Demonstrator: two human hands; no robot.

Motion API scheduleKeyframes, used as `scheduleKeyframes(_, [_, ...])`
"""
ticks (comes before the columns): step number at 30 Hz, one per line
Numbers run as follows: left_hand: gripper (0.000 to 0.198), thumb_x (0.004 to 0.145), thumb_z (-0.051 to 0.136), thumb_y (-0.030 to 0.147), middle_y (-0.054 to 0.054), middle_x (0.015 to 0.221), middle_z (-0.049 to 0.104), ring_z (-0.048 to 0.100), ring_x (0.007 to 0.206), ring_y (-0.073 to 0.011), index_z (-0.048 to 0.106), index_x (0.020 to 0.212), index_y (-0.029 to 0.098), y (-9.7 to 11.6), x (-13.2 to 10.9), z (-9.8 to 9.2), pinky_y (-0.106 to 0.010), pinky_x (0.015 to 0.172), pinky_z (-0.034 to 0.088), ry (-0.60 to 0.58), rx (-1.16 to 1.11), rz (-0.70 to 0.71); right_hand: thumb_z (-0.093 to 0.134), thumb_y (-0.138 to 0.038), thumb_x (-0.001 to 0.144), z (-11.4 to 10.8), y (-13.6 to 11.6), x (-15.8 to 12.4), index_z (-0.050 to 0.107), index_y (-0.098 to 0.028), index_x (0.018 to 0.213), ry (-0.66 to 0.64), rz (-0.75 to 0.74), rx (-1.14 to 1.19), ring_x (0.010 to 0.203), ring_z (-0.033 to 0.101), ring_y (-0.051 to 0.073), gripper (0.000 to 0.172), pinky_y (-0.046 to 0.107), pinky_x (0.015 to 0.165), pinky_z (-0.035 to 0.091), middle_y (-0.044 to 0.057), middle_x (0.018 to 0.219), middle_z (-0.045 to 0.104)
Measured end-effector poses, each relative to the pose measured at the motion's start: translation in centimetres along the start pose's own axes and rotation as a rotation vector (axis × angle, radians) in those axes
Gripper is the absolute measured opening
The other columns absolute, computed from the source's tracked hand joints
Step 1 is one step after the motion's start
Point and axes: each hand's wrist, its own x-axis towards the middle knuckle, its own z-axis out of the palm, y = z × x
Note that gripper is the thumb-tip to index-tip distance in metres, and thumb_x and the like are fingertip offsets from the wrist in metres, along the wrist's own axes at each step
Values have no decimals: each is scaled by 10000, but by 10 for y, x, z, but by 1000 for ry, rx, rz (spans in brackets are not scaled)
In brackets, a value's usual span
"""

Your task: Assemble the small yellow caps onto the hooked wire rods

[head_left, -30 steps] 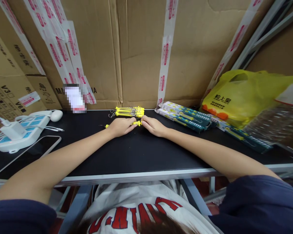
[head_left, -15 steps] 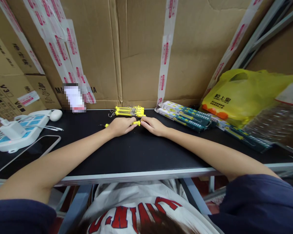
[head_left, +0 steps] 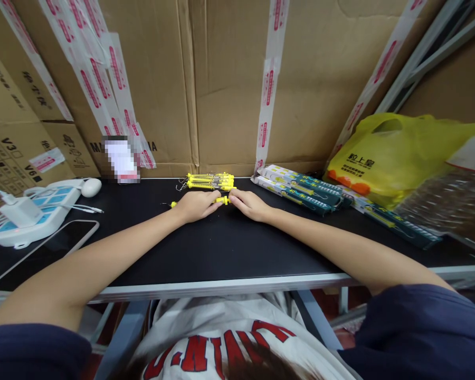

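Observation:
Both my hands rest far out on the black table top (head_left: 206,253), meeting over one small yellow tool (head_left: 222,200). My left hand (head_left: 196,205) covers most of the tool, fingers curled over it, and a yellow tip shows at the hand's left side. My right hand (head_left: 248,204) pinches the tool's right end with closed fingers. Just behind them lies a small pile of the same yellow tools (head_left: 209,181) with wire hooks at their left ends.
Green and white packaged tools (head_left: 301,190) lie in a row to the right, beside a yellow plastic bag (head_left: 396,153). At left are a power strip with a plugged charger (head_left: 31,214), a white mouse (head_left: 91,187) and a phone (head_left: 43,248). Taped cardboard boxes (head_left: 221,79) wall the back.

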Motion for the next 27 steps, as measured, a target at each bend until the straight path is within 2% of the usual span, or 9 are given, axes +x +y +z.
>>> scheduleKeyframes(5, [338, 1028, 326, 413, -58, 901, 738, 704, 808, -205, 569, 1057, 180, 0, 0, -2, -263, 582, 385, -2, -19, -7, 382, -460, 978, 0, 0, -3, 417, -212, 935, 23, 6, 48, 636, 483, 150, 255, 277, 635, 351, -6, 747, 531])
scheduleKeyframes(10, [341, 1023, 326, 419, -65, 871, 732, 699, 787, -203, 567, 1039, 179, 0, 0, -2, -259, 584, 388, 2, -14, -3, 416, -472, 961, 0, 2, -2, 413, -212, 969, 12, -9, 91, 644, 495, 153, 260, 279, 638, 361, -9, 755, 541])
scheduleKeyframes(15, [338, 1024, 331, 419, -70, 886, 733, 699, 803, -205, 569, 1040, 180, 1, 0, -3, -261, 599, 402, -10, -7, 3, 250, -451, 1008, -1, 0, 0, 444, -210, 832, -5, 27, 40, 660, 500, 167, 356, 302, 678, 361, 16, 724, 534])
scheduleKeyframes(17, [340, 1025, 330, 419, -69, 894, 735, 701, 806, -206, 569, 1047, 179, 1, -1, -2, -262, 599, 402, -8, -5, -4, 251, -438, 1008, -1, -1, 0, 439, -211, 798, -18, 25, 28, 667, 499, 167, 363, 303, 687, 363, 20, 721, 531])
scheduleKeyframes(22, [349, 1028, 321, 421, -63, 913, 739, 707, 817, -207, 571, 1060, 178, 0, -1, -1, -261, 596, 400, 7, -30, -12, 364, -467, 979, -1, 0, -1, 414, -215, 908, 14, 24, 64, 654, 488, 154, 266, 285, 661, 365, -3, 751, 523])
scheduleKeyframes(27, [354, 1027, 324, 423, -67, 913, 739, 704, 822, -206, 575, 1078, 178, 0, -1, -2, -256, 604, 406, -5, -33, -14, 401, -488, 954, 0, 1, -1, 395, -214, 1000, 2, 8, 104, 660, 505, 164, 278, 296, 670, 378, -4, 759, 554])
